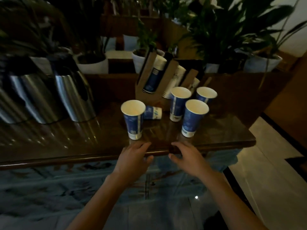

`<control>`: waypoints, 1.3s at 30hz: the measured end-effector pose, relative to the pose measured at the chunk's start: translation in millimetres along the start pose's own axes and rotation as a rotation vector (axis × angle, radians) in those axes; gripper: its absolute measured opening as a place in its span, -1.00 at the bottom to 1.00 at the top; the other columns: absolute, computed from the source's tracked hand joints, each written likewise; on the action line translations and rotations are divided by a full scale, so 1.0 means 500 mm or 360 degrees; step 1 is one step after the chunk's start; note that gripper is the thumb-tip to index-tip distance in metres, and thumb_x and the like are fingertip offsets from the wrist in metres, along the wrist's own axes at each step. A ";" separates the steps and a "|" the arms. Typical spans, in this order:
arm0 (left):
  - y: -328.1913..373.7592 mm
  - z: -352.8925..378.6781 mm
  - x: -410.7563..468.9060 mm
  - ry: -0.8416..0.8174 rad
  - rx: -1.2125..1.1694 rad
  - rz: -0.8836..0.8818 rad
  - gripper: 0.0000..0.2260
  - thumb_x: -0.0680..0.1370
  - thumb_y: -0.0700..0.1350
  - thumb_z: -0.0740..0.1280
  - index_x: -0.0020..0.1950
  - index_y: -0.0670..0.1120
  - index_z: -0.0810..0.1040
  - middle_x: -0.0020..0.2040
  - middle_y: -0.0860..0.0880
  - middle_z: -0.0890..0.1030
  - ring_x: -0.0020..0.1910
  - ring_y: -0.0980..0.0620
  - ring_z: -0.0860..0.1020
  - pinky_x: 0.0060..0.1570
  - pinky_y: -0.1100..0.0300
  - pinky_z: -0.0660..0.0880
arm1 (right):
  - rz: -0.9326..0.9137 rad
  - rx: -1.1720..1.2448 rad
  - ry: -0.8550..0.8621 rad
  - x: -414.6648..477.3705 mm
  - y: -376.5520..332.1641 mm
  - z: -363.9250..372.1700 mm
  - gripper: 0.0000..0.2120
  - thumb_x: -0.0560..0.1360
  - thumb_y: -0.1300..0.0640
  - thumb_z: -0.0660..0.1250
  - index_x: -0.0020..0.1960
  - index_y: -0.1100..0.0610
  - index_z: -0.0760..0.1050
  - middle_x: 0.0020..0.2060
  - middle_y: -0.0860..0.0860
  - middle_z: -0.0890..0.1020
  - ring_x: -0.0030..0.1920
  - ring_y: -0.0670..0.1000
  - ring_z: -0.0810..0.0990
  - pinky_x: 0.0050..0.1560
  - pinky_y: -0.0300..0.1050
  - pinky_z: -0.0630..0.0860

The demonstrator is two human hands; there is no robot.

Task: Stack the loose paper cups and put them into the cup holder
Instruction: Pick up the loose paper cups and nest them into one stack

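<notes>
Cups stand upright on the tabletop [103, 140] just beyond both empty, spread hands: left hand [132, 159] nearest the left cup [133, 119], right hand [189, 159] nearest the right cup [193, 117]; the holder [149, 80], dim, seems tilted behind them.

A dark, glossy wooden desk [216, 130] fills the middle of the frame. At the left stand steel thermos jugs [73, 95] with black tops, close together; blur makes their count uncertain. Along the back, across the upper frame, leafy potted plants [224, 30] sit in white pots [93, 63]. At the lower right lies a pale tiled floor [269, 171] with a dark border strip.
</notes>
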State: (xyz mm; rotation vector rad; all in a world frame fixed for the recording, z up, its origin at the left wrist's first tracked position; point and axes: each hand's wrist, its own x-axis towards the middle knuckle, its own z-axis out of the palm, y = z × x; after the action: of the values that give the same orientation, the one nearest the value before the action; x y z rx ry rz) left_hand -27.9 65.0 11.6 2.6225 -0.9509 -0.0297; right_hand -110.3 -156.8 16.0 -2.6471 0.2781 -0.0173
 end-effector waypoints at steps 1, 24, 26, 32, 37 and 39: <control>-0.026 -0.007 -0.004 0.0012 -0.0002 -0.0026 -0.53 0.61 0.13 0.34 0.51 0.08 0.43 0.41 0.05 0.53 0.35 -0.03 0.53 0.31 -0.04 0.50 | -0.0032 -0.0016 0.0003 0.014 -0.009 0.007 -0.48 0.57 -0.15 0.31 0.46 0.02 0.39 0.37 0.00 0.46 0.37 0.03 0.44 0.34 -0.12 0.38; -0.228 0.082 0.091 -0.0002 0.0339 -0.0637 -0.40 0.57 0.31 -0.39 0.62 0.21 -0.20 0.65 0.10 -0.20 0.65 -0.02 -0.24 0.63 -0.12 -0.19 | -0.0153 -0.0529 0.0123 0.229 0.016 0.141 -0.27 0.59 -0.36 -0.24 0.57 0.00 0.23 0.58 0.18 0.21 0.59 0.18 0.15 0.56 0.25 0.05; -0.227 0.082 0.090 -0.0007 0.0328 -0.0639 -0.39 0.57 0.31 -0.38 0.62 0.20 -0.20 0.65 0.09 -0.19 0.65 -0.02 -0.24 0.63 -0.13 -0.18 | -0.0161 -0.0529 0.0128 0.229 0.018 0.142 -0.27 0.58 -0.36 -0.26 0.59 -0.01 0.19 0.60 0.16 0.18 0.61 0.16 0.10 0.57 0.23 -0.01; -0.216 0.072 0.089 -0.0010 0.0230 -0.0701 -0.48 0.70 0.25 -0.17 0.67 0.18 -0.11 0.68 0.09 -0.15 0.67 0.01 -0.22 0.63 -0.10 -0.20 | -0.0146 -0.0537 0.0131 0.223 0.025 0.147 -0.26 0.57 -0.37 -0.32 0.62 -0.05 0.09 0.62 0.10 0.09 0.63 0.11 0.00 0.59 0.17 -0.11; -0.204 0.020 0.106 0.0490 -0.1097 -0.0796 -0.56 0.69 0.18 0.11 0.53 0.10 0.41 0.51 0.01 0.48 0.55 0.01 0.36 0.55 -0.22 0.24 | -0.0071 -0.0294 0.0161 0.231 0.009 0.131 -0.38 0.59 -0.32 0.02 0.56 -0.06 0.23 0.59 0.05 0.19 0.60 0.08 0.10 0.59 0.12 -0.06; -0.193 0.003 0.112 0.0615 -0.1299 -0.0671 -0.51 0.62 0.22 0.17 0.50 0.08 0.44 0.42 0.06 0.54 0.41 0.11 0.50 0.40 -0.14 0.48 | -0.0095 -0.0133 0.0291 0.240 -0.008 0.116 -0.45 0.57 -0.19 0.22 0.49 0.00 0.35 0.52 0.05 0.32 0.53 0.11 0.25 0.56 0.11 0.11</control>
State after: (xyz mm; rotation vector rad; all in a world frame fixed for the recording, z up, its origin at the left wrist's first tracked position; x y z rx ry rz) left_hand 74.9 98.4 -16.4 1.9068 -0.1665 -0.0106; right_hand 11.7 -150.5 -38.1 -2.7401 0.2649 -0.2740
